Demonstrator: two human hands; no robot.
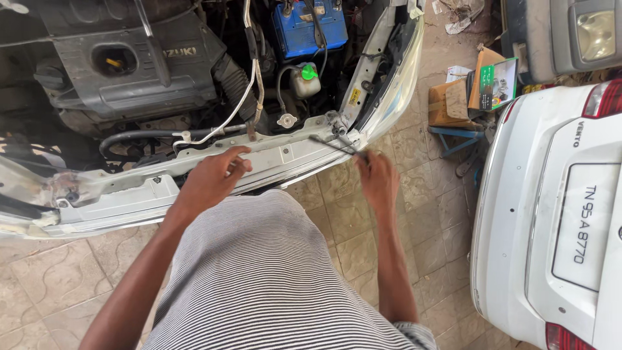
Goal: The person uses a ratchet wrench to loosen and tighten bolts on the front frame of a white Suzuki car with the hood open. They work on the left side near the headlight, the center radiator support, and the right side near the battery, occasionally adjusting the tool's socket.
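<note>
1. Left hand [210,180] rests on the front panel [194,178] of the open engine bay, fingers loosely curled, holding nothing.
2. Right hand [378,178] grips a thin dark tool [332,145]; fingers closed on its handle.
3. Tool tip meets a bolt [339,129] at the panel's right end.

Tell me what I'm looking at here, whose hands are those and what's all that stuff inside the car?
The camera sits on a person's head and looks down, so you see their own striped shirt and two bare hands. In front is a car's open engine bay, with a blue battery at the back. The left hand rests on the pale metal front panel. The right hand holds a thin dark tool pointed at a bolt on that panel. A white car stands to the right on the tiled floor.
</note>
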